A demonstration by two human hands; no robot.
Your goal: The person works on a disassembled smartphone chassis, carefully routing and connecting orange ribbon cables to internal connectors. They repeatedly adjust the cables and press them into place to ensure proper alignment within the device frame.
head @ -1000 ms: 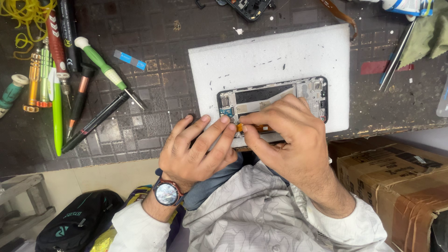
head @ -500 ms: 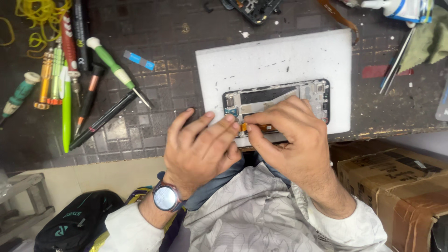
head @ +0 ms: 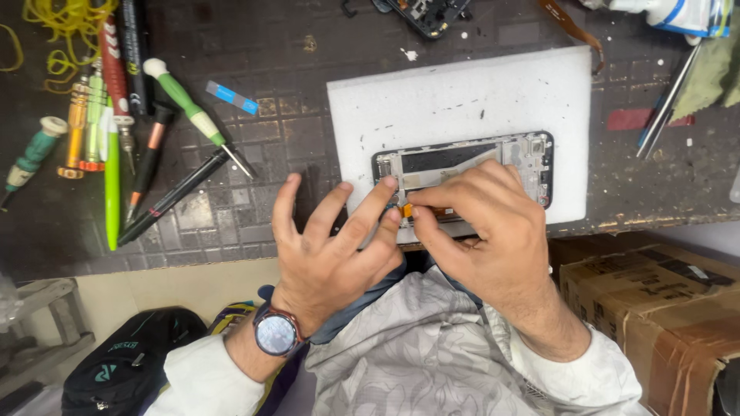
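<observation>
An opened phone frame [head: 462,162] with its insides showing lies on a white foam pad [head: 462,100] at the near edge of a dark workbench. My right hand [head: 493,239] covers the frame's near half and pinches a small orange flex strip [head: 406,209] at its lower left corner. My left hand [head: 331,246], with a wristwatch [head: 276,333] on it, rests beside it with fingers spread; its fingertips press on the frame's left end next to the strip.
Several screwdrivers and pens [head: 146,146] lie at the left of the bench, with yellow rubber bands [head: 62,19] behind them. Another phone part [head: 424,15] sits at the far edge, tweezers [head: 667,100] at the right. A cardboard box [head: 655,308] and a black bag [head: 123,362] stand below.
My left hand's fingers have spread wider and reached onto the frame's left end. The right hand keeps its pinch at the same corner. The view has shifted slightly.
</observation>
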